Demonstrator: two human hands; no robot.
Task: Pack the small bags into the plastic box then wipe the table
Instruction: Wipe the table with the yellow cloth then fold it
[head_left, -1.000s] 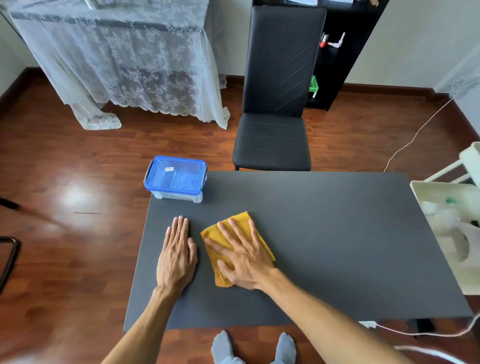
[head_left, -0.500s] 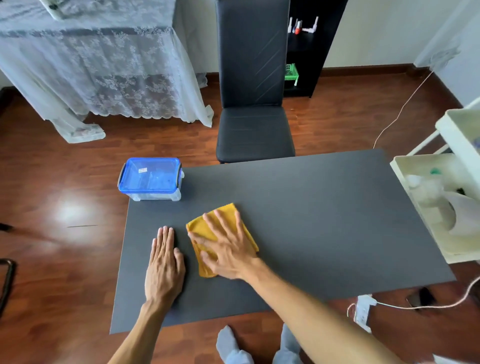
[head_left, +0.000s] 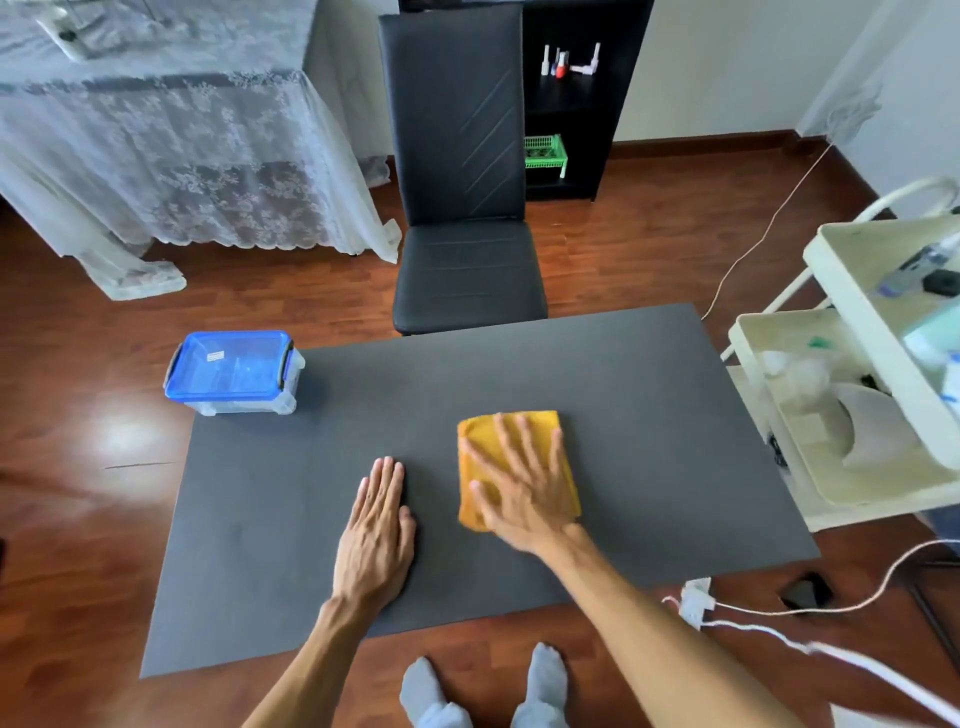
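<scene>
the dark tabletop (head_left: 649, 415) stretches out under both hands. the plastic box (head_left: 234, 371), blue lid on, sits at the far corner beyond the left hand (head_left: 376, 535), which lies flat, fingers straight. just beside it, the right hand (head_left: 524, 493) presses splayed fingers onto the yellow cloth (head_left: 540, 428).

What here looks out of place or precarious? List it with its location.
The box sits at the table's far left corner, its left end hanging past the edge. A phone lies on the floor by the near right corner, beside cables. Nothing looks spilled or damaged.
</scene>
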